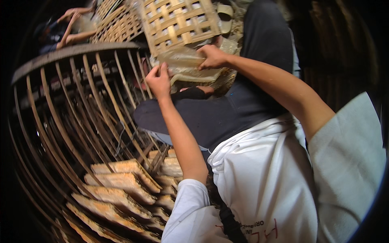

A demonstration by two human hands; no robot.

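Dim workspace, edges of the view go black; no counter visible, work is done over the person's lap, dark trousers (227,113) directly below both hands. Left of the left hand (159,80): a big curved frame of bent bamboo slats (81,101) with a dark rim along its top, bars fanning downward. Below that, near the left elbow, a stack of flat tan slabs (121,190) with rough orange-brown edges, overlapping like tiles. Just above the hands: a woven bamboo basket (178,22), open lattice, tilted, its lower edge touching or just over the sheet. More woven basketwork (117,26) up-left of the hands, and past it another person's arms (73,24) in the far top-left corner, well apart from the work. Thing in hand: a thin translucent beige sheet (186,67), glossy, sagging, held between the two hands right under the basket. Left hand: forearm rises from the white sleeve (190,210), fingers curled and pinched on the sheet's left edge. Right hand (212,56): arm comes in from the right, elbow bent, knuckles up, fingers closed on the sheet's upper right edge. Hands are apart, sheet spanning the gap.
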